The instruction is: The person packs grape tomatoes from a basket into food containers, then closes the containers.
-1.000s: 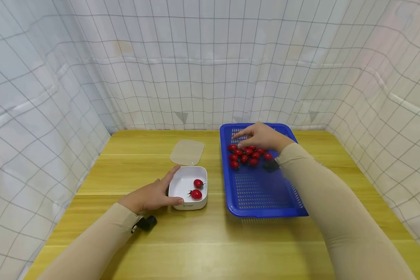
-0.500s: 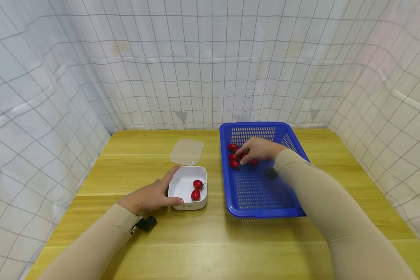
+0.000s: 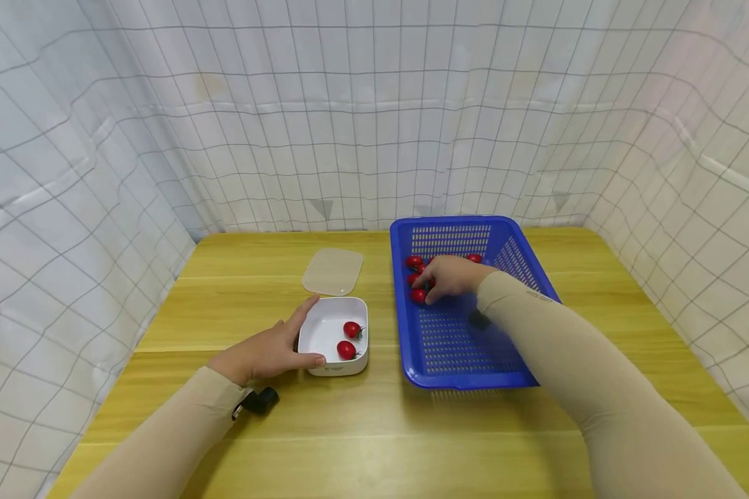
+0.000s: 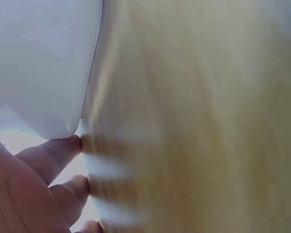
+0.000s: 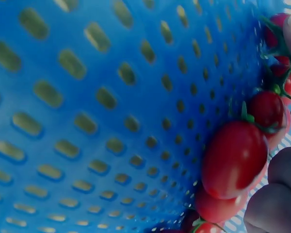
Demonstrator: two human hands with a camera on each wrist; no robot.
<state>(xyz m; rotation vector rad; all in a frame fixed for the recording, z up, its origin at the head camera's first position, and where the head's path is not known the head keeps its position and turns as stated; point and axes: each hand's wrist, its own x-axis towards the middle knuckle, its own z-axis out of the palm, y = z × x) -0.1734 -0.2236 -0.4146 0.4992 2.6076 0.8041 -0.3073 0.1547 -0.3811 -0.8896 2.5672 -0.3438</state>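
My left hand (image 3: 270,352) holds a square white container (image 3: 315,326) at its left side, thumb along the near wall, fingers round the far corner. Inside lie two cherry tomatoes (image 3: 352,330). In the left wrist view several fingertips (image 4: 77,187) touch down beside the container's white wall (image 4: 39,63). My right hand (image 3: 451,276) reaches into a blue mesh basket (image 3: 462,380), thumb and index finger around a cherry tomato (image 3: 418,296). Other fingers (image 5: 276,194) are curled in the right wrist view, where a thumb touches a stemmed tomato (image 5: 276,31). Whether it is pinched is hidden.
Several more cherry tomatoes (image 5: 235,160) are clustered in the basket's left part, partly under the right hand. A flat translucent lid (image 3: 333,271) lies behind the white container on the wooden table (image 3: 362,443). A white grid-patterned curtain (image 3: 349,138) surrounds the table.
My right hand has come down among the tomatoes and shifted slightly left and nearer. One tomato in the container has rolled a little. The left hand stays at the container.
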